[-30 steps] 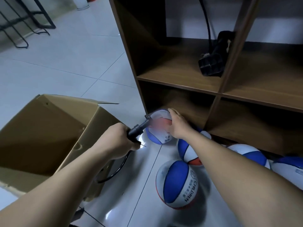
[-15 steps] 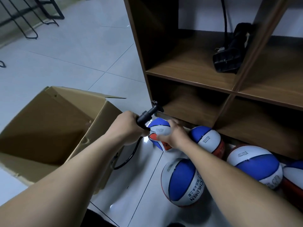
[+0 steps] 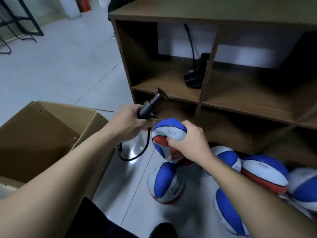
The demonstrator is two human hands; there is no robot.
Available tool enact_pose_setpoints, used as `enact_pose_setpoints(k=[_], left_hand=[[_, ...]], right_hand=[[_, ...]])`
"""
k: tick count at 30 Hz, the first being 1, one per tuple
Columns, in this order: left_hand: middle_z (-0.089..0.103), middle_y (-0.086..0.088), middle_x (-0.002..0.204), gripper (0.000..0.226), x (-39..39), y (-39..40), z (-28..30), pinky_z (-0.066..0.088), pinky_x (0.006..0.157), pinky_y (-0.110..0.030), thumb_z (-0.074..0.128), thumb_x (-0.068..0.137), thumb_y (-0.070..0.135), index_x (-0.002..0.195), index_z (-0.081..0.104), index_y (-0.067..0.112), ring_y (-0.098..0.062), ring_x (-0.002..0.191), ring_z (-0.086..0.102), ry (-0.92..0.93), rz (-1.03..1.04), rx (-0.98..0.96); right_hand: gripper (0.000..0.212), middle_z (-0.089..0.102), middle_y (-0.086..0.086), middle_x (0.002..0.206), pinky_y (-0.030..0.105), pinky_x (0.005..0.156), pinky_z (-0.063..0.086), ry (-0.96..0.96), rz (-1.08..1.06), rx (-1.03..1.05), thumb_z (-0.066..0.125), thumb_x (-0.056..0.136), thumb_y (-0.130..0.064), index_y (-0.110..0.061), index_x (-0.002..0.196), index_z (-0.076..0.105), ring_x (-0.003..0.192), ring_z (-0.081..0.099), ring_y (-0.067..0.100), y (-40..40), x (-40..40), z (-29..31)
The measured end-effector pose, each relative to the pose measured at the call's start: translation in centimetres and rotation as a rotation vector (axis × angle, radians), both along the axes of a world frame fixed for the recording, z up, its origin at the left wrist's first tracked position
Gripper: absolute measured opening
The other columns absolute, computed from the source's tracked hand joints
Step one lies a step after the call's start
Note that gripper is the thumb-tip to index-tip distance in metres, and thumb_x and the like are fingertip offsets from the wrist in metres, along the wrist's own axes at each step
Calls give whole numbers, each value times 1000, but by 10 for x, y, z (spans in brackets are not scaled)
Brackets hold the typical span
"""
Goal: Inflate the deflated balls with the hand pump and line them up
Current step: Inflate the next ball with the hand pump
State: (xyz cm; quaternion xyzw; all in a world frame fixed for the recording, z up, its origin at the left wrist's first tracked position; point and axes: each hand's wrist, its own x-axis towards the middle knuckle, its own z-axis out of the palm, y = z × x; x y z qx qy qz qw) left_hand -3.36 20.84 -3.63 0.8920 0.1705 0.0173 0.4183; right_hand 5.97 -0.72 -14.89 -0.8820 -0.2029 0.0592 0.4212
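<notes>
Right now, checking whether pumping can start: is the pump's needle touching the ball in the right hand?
Cannot tell. In the head view the pump sits close beside the held ball, but its thin tip is blurred.

Both bare forearms reach forward from the near edge; the left hand (image 3: 127,125) sits left of centre, knuckles up, fingers curled round the black hand pump (image 3: 151,104); the right hand (image 3: 189,143) lies just right of it, slightly nearer, palm down, fingers bent over a limp ball (image 3: 167,134), gripping it; the two hands are near each other, apart.
</notes>
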Motion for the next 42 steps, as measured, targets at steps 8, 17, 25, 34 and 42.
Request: enact_pose_setpoints(k=[8,17,25,34,42], left_hand=[[81,-1,91,14,1,-112,31,67,86,-51,77,100,22,102,68,12,-24,90,80,-8,-363,-187],[77,9,81,7,-12,-217,23,57,73,-25,80,98,20,104,78,18,-7,74,72,-31,-679,-66],[78,-2,83,15,-42,-256,-15,59,88,-48,78,97,24,104,69,14,-22,80,75,98,-793,29],[77,-3,80,8,-63,-256,-37,59,84,-54,79,99,29,98,72,27,-36,81,72,112,-760,-7],[76,-5,82,17,-63,-252,-48,60,82,-54,79,98,30,90,68,39,-33,79,73,111,-741,34]], right_hand=[[27,69,-13,75,40,71,57,-114,-173,-63,77,69,-48,-30,84,64,75,66,9,-129,-71,48],[52,76,-20,95,36,82,61,58,-231,-28,84,73,-75,-33,102,71,89,71,1,-240,-167,31],[43,75,-19,98,37,85,61,88,-454,24,85,79,-63,-38,109,67,93,70,1,-276,-209,4],[46,73,-16,101,30,87,56,3,-450,-18,86,81,-60,-28,110,70,95,66,5,-265,-211,-7],[46,72,-15,92,25,79,54,7,-462,-50,85,80,-63,-25,101,69,89,64,7,-255,-210,-10]])
